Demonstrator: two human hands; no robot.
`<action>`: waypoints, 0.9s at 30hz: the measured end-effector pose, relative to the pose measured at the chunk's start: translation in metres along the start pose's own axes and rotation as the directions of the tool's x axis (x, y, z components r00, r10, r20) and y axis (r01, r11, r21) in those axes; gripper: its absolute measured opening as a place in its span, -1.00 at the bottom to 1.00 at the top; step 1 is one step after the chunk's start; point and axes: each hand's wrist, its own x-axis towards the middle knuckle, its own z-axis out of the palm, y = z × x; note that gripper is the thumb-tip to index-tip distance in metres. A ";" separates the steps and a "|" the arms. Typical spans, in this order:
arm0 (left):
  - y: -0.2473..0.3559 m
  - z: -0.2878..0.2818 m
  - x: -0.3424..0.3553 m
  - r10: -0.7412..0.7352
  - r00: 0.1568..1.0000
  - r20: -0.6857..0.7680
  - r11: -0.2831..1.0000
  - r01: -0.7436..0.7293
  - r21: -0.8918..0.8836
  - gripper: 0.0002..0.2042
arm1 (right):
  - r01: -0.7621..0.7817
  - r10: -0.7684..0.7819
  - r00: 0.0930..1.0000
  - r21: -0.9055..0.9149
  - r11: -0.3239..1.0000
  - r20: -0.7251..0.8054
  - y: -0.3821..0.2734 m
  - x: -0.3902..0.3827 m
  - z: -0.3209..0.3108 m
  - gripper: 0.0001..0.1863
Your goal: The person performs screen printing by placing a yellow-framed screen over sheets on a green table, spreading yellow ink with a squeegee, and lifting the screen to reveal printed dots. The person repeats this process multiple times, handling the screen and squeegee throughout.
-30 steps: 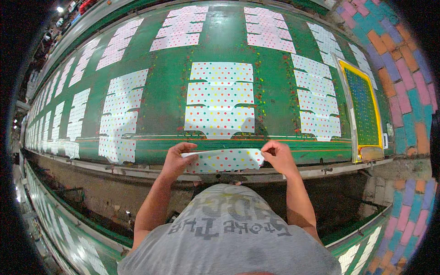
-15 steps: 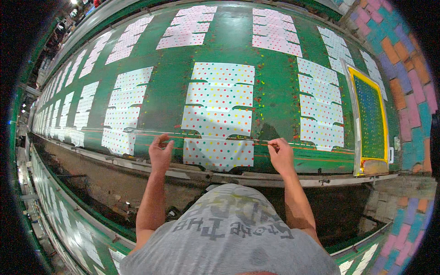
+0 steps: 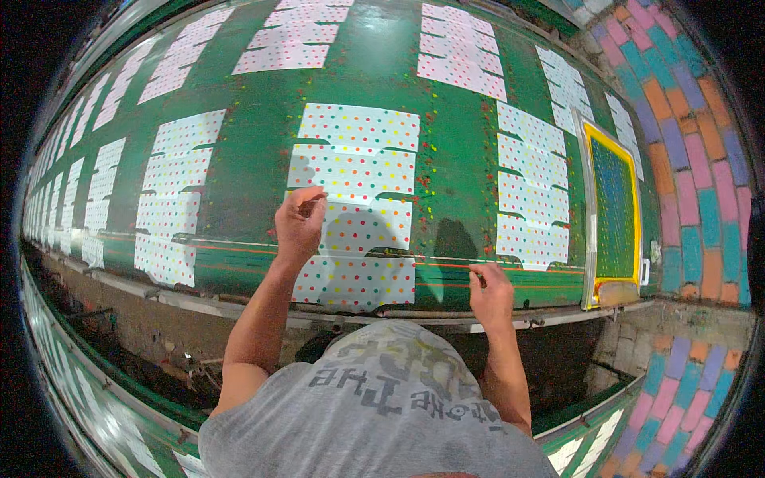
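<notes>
Several white panels with coloured dots lie in columns on the long green table. Over the left edge of the middle column, beside its dotted panel point(image 3: 358, 171), is my left hand point(image 3: 300, 227), fingers curled in toward the thumb. Whether it pinches the panel's edge cannot be made out. To the right of that column, above the table's near side, my right hand point(image 3: 492, 293) has its thumb and forefinger pressed together near a thin pale line point(image 3: 446, 260). Anything in that pinch is too small to see. The nearest panel point(image 3: 355, 280) of the column lies between my forearms.
A yellow-edged frame with a mesh point(image 3: 613, 203) lies at the table's right end. A rail point(image 3: 550, 320) runs along the near edge. Multicoloured paving point(image 3: 693, 159) is on the right. More dotted columns point(image 3: 532, 187) lie on both sides and farther back.
My left hand has moved forward, up along the middle column's left edge, and its fingers have curled in. My right hand has shifted slightly nearer. The view has shifted a little to the right.
</notes>
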 end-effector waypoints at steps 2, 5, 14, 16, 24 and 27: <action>0.009 0.027 0.001 0.074 0.995 0.062 0.997 -0.075 0.017 -0.79 | -0.040 0.040 0.998 -0.008 0.999 0.052 -0.005 -0.005 0.000 -0.82; 0.047 0.064 -0.010 -0.024 0.894 0.448 1.000 0.028 -0.002 -0.78 | 0.024 -0.023 1.000 -0.092 0.996 0.012 -0.007 -0.002 0.000 -0.80; 0.188 0.230 -0.118 0.397 -0.194 0.897 0.539 0.841 -0.057 -0.35 | 0.105 -0.077 0.994 -0.449 0.887 0.080 -0.016 0.041 0.021 -0.83; 0.189 0.250 -0.117 0.358 -0.160 0.920 0.487 0.873 -0.037 -0.35 | 0.076 -0.034 0.995 -0.465 0.882 0.099 -0.013 0.048 0.022 -0.83; 0.126 0.304 -0.069 0.153 0.370 0.916 0.561 0.731 -0.389 -0.29 | 0.002 0.002 0.973 -0.018 1.000 0.230 0.115 0.072 -0.054 -0.79; 0.101 0.310 -0.061 -0.216 0.765 0.607 0.873 0.430 -0.230 -0.42 | 0.161 -0.148 0.986 -0.199 0.967 0.081 0.174 0.102 -0.096 -0.88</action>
